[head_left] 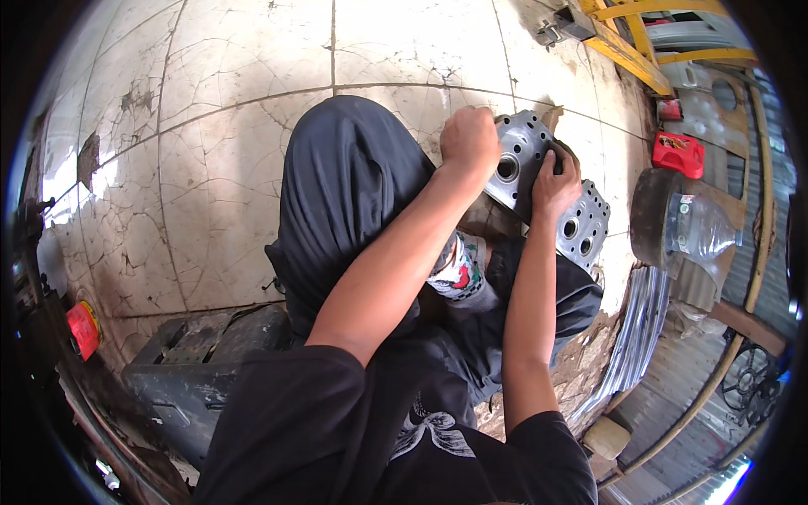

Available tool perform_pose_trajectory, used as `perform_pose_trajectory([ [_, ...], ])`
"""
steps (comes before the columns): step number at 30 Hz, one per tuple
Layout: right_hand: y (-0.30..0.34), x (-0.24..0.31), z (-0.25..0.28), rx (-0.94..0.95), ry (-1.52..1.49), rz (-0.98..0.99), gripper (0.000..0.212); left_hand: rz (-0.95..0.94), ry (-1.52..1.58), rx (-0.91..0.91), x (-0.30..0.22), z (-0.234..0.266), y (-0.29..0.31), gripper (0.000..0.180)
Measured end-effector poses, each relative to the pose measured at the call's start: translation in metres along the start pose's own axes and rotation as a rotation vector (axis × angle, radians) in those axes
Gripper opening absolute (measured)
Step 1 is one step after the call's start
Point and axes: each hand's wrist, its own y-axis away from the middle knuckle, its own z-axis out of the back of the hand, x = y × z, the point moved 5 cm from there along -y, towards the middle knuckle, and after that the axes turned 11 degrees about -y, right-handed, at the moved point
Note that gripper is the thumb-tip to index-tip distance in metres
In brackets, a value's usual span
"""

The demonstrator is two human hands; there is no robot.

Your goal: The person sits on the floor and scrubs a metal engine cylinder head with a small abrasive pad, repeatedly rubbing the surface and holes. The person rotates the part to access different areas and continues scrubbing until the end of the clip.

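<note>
Metal block (523, 160) — grey, round-holed | left hand (470, 143): fingers curled | right hand (557, 183): touching — can't tell if clamped

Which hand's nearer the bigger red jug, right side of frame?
Right. The right hand is over the middle of the holed metal block, left of the red jug; the left hand is farther left, at the block's left end.

Single head-worn fisheye, facing down, close above hands (471, 141), tiled floor (227, 181) beyond
</note>
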Motion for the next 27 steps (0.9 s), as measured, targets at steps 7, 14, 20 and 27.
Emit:
perform_pose_trajectory([
  [7, -0.002, 0.001, -0.002, 0.003, -0.027, 0.003, 0.017, -0.027, -0.039, -0.014, -0.001, 0.005, 0.003, 0.017],
  [14, -0.003, -0.005, -0.004, -0.002, -0.025, 0.003, 0.019, -0.059, -0.103, 0.077, 0.005, 0.001, 0.009, 0.017],
  [20, -0.003, 0.002, -0.006, -0.011, -0.021, 0.026, 0.019, -0.018, -0.049, 0.032, -0.007, 0.005, -0.013, 0.012],
  [27, -0.003, -0.006, -0.004, 0.015, 0.0, -0.003, 0.02, 0.05, -0.088, 0.198, 0.004, 0.012, 0.005, 0.012],
])
